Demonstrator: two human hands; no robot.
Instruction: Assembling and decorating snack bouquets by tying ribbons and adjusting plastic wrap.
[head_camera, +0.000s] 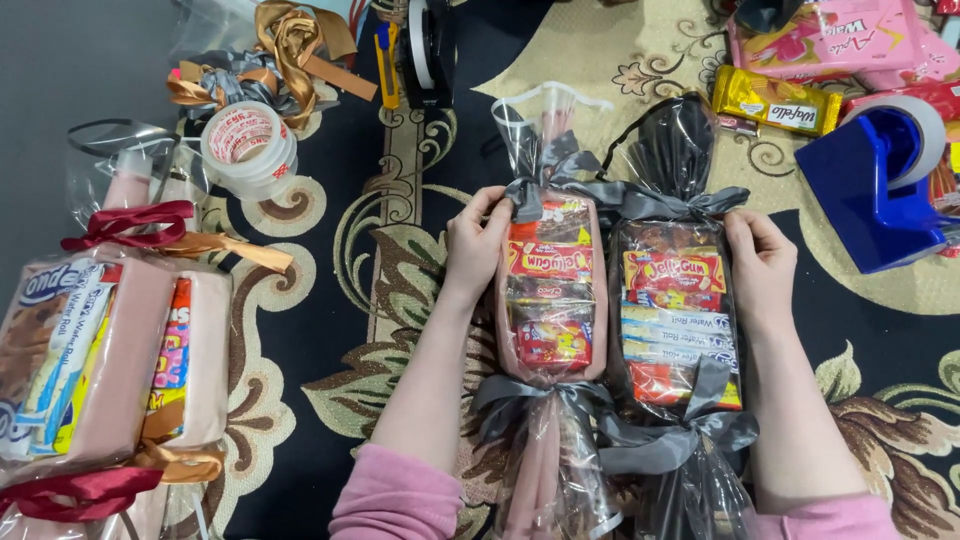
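Centre of frame: left hand (476, 247) and right hand (762, 262), fingers closing on two ribbon-tied snack bundles (553, 290) (672, 320), are pressing them together; slippery cellophane may be slipping loose.

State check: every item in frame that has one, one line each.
Left hand: gripping the left snack parcel.
Right hand: gripping the right snack parcel.
Left snack parcel: wrapped, grey ribbons tied at both ends.
Right snack parcel: wrapped, tied likewise, touching the left one.
Blue tape dispenser: loaded, upright.
Loose tape rolls: stacked.
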